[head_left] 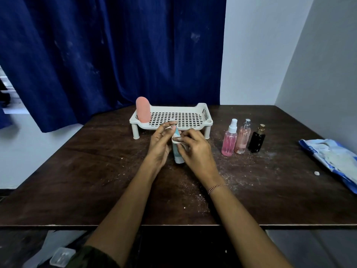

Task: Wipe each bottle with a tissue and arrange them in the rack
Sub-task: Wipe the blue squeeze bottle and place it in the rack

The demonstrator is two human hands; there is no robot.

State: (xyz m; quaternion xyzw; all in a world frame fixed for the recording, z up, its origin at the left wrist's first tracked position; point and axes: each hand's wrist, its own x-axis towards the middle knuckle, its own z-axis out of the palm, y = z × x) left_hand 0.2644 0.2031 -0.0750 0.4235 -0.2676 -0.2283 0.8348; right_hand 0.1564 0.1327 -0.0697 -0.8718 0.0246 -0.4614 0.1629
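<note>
While our left hand (pixel 161 144) grips the pale tube (pixel 178 154) just before the rack (pixel 172 118), our right hand (pixel 195 149) pinches a tissue (pixel 176 140) against it.

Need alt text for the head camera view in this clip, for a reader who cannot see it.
Two bare hands hold a pale tube upright on a dark table, the right hand wiping it with a tissue, the left hand steadying it. Behind stands a white rack with one pink bottle; three spray bottles wait to its right.
</note>
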